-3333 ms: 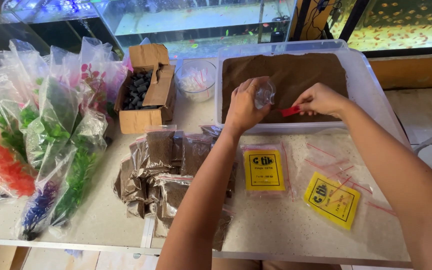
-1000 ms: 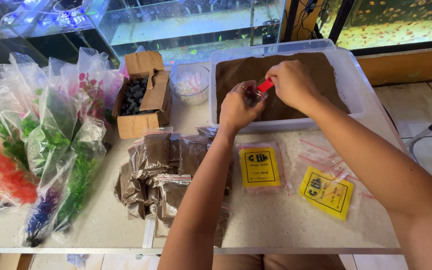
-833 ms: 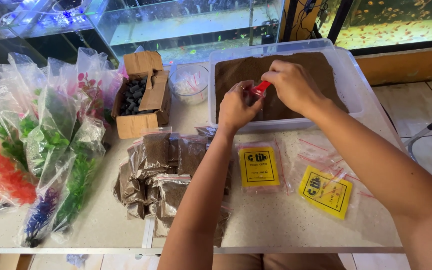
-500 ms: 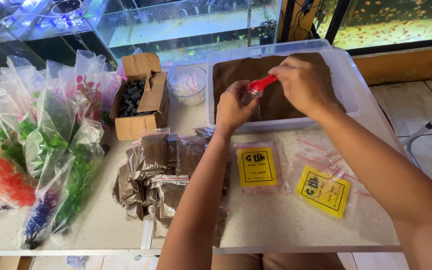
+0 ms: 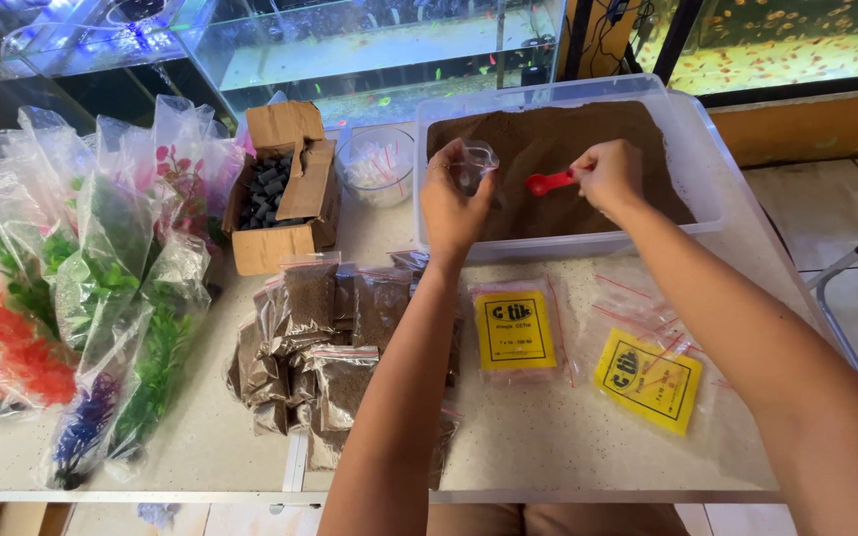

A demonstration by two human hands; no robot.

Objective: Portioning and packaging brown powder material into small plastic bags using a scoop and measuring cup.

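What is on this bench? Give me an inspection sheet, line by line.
Surface: pale speckled table, crowded.
Job's things: clear tub of brown powder; small clear bag held open over it; red scoop beside the bag.
Clutter: pile of filled bags; two packs of empty bags with yellow labels; bagged plastic plants; cardboard box of dark pieces; clear bowl.
Hands: left hand holds the bag; right hand holds the scoop.
Cables: dark cables hang behind the tub.
Surroundings: fish tanks behind, tiled floor on the right.
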